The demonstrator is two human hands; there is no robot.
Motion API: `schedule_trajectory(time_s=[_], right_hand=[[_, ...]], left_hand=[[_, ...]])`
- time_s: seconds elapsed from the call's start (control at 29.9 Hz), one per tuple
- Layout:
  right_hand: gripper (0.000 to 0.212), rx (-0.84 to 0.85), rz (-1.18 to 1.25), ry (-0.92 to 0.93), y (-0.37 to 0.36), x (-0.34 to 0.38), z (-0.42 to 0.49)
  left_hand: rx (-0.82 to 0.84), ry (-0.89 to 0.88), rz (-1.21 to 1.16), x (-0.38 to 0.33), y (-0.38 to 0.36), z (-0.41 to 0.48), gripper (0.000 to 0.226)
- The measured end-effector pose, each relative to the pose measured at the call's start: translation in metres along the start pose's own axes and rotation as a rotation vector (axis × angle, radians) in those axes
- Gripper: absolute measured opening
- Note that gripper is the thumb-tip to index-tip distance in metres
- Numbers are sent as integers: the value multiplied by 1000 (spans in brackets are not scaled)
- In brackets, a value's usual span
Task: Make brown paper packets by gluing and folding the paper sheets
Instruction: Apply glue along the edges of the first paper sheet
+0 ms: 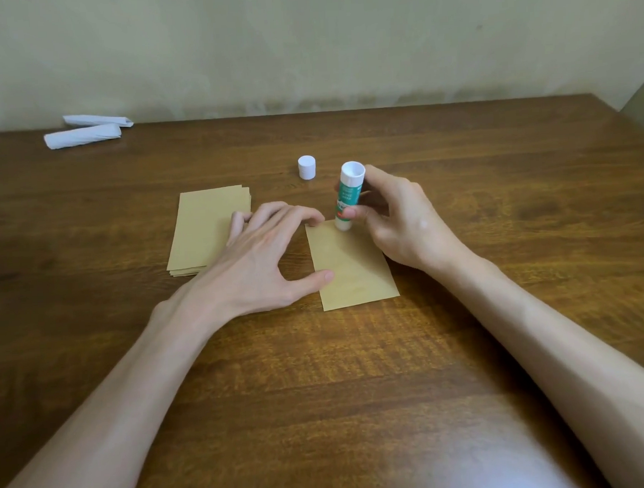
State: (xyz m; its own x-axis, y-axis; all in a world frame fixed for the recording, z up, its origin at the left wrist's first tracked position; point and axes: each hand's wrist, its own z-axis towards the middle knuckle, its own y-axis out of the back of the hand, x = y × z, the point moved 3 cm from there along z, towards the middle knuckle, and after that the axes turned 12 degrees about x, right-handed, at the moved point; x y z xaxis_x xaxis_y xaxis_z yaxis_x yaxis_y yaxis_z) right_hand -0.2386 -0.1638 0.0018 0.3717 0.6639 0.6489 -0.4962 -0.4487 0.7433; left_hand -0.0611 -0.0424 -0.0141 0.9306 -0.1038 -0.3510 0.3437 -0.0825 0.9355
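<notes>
A single brown paper sheet (355, 270) lies flat on the wooden table (357, 372) in front of me. My left hand (261, 262) holds it down at its left edge with the thumb and a fingertip. My right hand (397, 221) grips a green and white glue stick (348, 195), held upside down with its tip on the sheet's far edge. To the left lies a stack of brown paper sheets (204, 231), partly under my left hand.
The glue stick's white cap (306, 167) stands on the table behind the sheet. Two rolled white papers (83, 131) lie at the far left corner near the wall. The table's far edge meets a pale wall.
</notes>
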Motion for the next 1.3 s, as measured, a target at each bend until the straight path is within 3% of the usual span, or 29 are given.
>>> schedule_trajectory(time_s=[0.67,0.94,1.3], right_hand=[[23,-51,-114,-110,14,-6,-15],[26,-244,109,-12,28,-4,-19],[24,-37,40,104,-6,15,-7]], left_hand=[[12,-1,-11,0,0,0,64],[2,-4,-15,-2,1,-1,65],[-7,-9,-18,0,0,0,68]])
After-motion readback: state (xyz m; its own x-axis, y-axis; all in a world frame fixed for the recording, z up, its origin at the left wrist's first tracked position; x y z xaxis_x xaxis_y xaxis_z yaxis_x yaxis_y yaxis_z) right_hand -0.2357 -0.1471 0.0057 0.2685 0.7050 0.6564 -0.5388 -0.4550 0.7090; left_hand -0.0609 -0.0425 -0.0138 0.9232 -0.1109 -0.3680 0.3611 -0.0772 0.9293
